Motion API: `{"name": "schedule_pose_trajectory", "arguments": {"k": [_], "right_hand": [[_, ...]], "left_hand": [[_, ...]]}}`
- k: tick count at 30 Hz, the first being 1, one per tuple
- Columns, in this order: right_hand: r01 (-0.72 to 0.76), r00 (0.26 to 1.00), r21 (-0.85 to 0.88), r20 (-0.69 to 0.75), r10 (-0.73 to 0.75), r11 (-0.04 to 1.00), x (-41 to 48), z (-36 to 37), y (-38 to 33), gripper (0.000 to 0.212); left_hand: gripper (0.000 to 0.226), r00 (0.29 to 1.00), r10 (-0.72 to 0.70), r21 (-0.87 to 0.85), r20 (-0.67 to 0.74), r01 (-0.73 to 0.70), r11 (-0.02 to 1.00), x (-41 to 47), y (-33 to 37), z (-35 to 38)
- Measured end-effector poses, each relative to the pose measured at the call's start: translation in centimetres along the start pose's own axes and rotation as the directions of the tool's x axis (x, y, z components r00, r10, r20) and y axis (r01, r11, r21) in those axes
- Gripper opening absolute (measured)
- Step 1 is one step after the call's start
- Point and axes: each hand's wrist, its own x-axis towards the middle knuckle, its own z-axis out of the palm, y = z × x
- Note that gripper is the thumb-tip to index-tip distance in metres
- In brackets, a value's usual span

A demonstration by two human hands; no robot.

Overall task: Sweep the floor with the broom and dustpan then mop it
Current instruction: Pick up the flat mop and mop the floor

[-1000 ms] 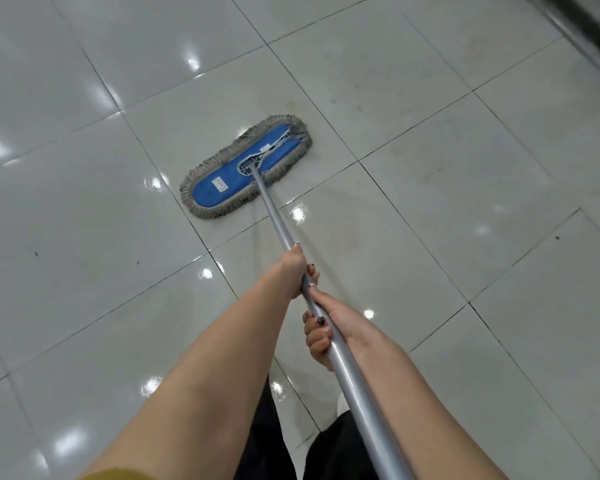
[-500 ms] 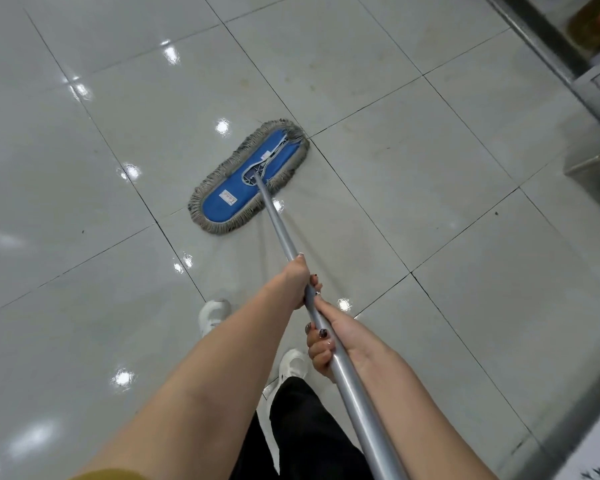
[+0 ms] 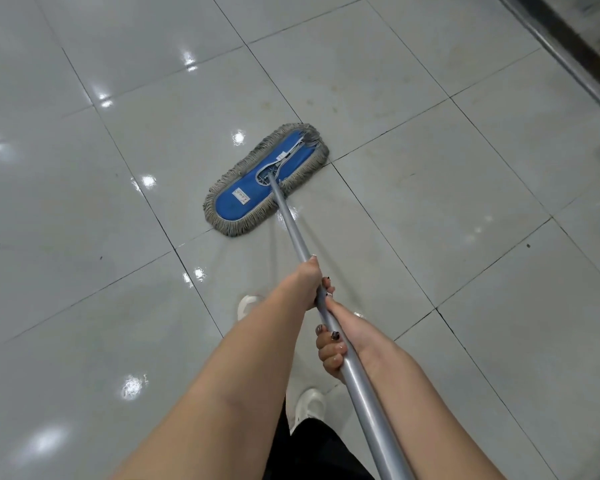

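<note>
— Where's your mop head [image 3: 265, 180]?
— Flat on the floor [image 3: 430, 209] ahead of you, long axis running near-left to far-right (grey fringe around). Its handle [image 3: 293, 230] slants back to you; your left hand [image 3: 309, 278] and right hand [image 3: 342, 336] both grip it.

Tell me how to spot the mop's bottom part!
Look at the shiny grey tiled floor. Follow the silver pole to its far end. There lies the mop head: a flat blue oval with a shaggy grey fringe, the only blue thing there.
</note>
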Motion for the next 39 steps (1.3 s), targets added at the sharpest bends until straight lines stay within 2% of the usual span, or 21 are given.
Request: {"name": "schedule_pose_trajectory", "arguments": {"k": [9, 17, 27, 34, 39], "right_hand": [[0.006, 1.000, 0.022, 0.015, -0.006, 1.000, 0.7, 10.7, -13.3, 0.061], [-0.013, 1.000, -0.012, -0.001, 0.013, 1.000, 0.8, 16.5, -23.3, 0.060], [-0.027, 0.999, -0.107, 0.030, 0.031, 0.994, 2.1, 18.8, -38.7, 0.058], [-0.043, 0.998, -0.175, 0.033, 0.049, 0.984, 2.4, 18.8, -52.6, 0.058], [-0.082, 0.996, -0.208, 0.029, 0.090, 0.975, 2.3, 18.2, -58.1, 0.059]], "left_hand": [[0.035, 1.000, -0.006, 0.040, -0.018, 0.006, 0.999, 2.8, 16.7, -2.4], [0.038, 0.999, -0.042, 0.004, -0.020, 0.042, 0.999, 4.9, 27.9, -2.7], [0.033, 1.000, 0.011, -0.065, 0.006, -0.010, 0.998, 9.3, 41.5, 1.6], [0.034, 0.997, 0.012, -0.099, -0.070, -0.019, 0.995, 13.0, 52.9, 7.3], [0.033, 0.997, 0.007, -0.123, -0.083, -0.017, 0.992, 14.7, 57.1, 9.9]]}}
